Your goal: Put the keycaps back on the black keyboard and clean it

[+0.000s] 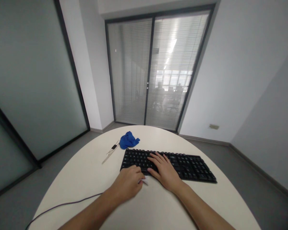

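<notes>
A black keyboard (pixel 189 166) lies across the table in front of me. My left hand (pixel 131 180) is closed at its front left edge, around a small crumpled white tissue (pixel 144 180) that pokes out below the fingers. Flat on the keys left of the number pad rests my right hand (pixel 164 171), its fingers spread and holding nothing. The keys under both hands are partly hidden. Behind the keyboard's left corner sits a bunched blue cloth (pixel 129 140). Beside the cloth are thin light sticks with a small black piece (pixel 114 147); their exact kind is unclear.
The round cream table (pixel 86 172) curves away on both sides. A dark cable (pixel 69 203) runs from under my left forearm to the table's lower left edge. Beyond stand glass panels with blinds (pixel 129 73), a frosted partition (pixel 33 80) and white walls (pixel 230 80).
</notes>
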`<state>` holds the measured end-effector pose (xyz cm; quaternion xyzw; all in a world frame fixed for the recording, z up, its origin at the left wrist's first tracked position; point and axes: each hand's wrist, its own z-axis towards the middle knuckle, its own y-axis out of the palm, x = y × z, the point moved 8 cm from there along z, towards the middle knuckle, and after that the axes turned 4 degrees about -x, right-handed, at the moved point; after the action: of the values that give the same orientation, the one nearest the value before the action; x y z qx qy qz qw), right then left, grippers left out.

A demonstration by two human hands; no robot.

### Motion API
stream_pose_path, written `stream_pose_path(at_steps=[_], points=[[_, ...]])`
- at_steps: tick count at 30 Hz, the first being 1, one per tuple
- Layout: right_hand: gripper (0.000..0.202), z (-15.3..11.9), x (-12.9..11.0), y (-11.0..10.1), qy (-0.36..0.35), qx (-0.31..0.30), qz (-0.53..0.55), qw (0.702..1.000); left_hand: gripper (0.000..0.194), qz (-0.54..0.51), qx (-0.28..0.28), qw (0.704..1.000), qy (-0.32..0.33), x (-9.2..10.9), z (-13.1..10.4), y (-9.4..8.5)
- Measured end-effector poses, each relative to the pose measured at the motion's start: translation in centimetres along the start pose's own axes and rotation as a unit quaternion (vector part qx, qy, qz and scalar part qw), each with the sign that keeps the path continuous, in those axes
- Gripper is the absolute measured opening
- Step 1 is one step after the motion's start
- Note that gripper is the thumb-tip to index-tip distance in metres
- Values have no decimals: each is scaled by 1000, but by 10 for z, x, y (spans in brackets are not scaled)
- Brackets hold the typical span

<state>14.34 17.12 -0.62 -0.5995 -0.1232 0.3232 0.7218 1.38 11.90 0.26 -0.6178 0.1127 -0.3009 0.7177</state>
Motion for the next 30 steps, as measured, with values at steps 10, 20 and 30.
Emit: stream_pose_path(at_steps=[10, 20, 30], points=[[45, -1, 0, 0, -9, 17, 1, 1000, 18, 25, 68, 997, -24, -17, 5, -9], [44, -2, -1, -1, -7, 6, 1, 1000, 17, 17, 89, 995, 49, -1, 2, -7], [49, -3, -6, -3, -5, 1, -2, 1000, 22, 5, 83, 997, -12, -24, 10, -4]])
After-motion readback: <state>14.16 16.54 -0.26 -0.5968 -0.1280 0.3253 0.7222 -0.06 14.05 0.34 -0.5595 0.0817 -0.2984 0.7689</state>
